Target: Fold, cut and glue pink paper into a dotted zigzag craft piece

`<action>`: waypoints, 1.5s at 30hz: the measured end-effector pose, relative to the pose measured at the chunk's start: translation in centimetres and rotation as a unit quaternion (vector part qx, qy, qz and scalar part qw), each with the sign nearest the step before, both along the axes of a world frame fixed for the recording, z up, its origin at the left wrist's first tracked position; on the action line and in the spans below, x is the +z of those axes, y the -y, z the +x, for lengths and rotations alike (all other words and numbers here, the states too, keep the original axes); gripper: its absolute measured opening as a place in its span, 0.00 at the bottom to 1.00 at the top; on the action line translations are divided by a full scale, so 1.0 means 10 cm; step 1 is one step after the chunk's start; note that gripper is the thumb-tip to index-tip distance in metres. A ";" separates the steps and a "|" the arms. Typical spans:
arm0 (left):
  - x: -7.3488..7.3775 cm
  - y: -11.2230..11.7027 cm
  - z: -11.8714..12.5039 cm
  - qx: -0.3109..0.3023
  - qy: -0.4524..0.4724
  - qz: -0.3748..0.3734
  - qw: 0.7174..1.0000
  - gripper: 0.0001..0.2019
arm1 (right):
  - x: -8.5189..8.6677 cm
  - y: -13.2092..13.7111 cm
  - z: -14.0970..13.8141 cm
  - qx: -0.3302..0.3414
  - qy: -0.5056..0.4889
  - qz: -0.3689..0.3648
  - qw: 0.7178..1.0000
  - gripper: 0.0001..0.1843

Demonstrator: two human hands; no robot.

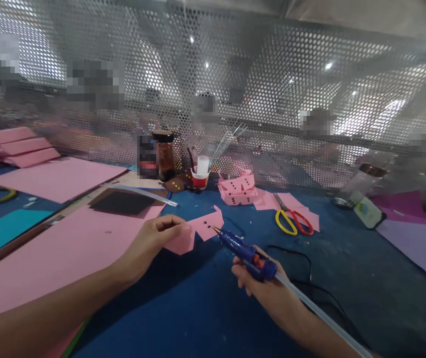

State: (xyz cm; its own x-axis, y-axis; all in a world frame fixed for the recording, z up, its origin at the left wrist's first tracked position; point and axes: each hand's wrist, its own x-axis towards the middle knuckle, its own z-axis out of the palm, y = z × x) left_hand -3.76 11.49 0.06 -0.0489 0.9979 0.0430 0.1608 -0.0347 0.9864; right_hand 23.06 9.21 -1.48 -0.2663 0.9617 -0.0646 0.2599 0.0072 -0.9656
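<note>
The left hand [153, 238] pinches a pink piece [198, 231] by its left edge. The piece sticks out to the right of that hand, lifted a little off the blue table [198, 308]. It has small black dots on it.

The right hand [261, 288] is wrapped tight around a blue glue gun [246, 251]. The gun's tip is right at the piece's right edge — I cannot tell if it touches or is just beside it. A long clear glue stick [320, 313] pokes out the back of the gun. A black cord [302, 258] loops on the table behind it.

What could go wrong? I think the tip is hot, and the left hand is near it, so a slip could burn it. The piece is thin and held by one side only, so a push from the gun could bend it or smear glue in the wrong spot. The cord could snag too and tug the gun.

Farther out, yellow and red scissors [293, 221] lie on pink scraps [272, 201]. A pile of dotted pink pieces [237, 191] sits past them, near a red cup [201, 179] and a dark jar [165, 155]. A big pink sheet [48, 248] lies on the left side of the table — and a mesh wall [272, 74] stands behind it all.
</note>
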 end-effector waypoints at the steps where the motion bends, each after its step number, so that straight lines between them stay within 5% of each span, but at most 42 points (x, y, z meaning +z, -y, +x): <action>1: -0.01 -0.01 0.00 0.003 0.006 -0.002 1.000 0.08 | -0.01 -0.01 0.01 0.003 0.003 0.009 1.000 0.12; 45: -0.01 0.00 0.02 0.008 0.096 -0.042 0.994 0.13 | -0.01 0.00 0.06 0.038 0.082 0.055 0.994 0.14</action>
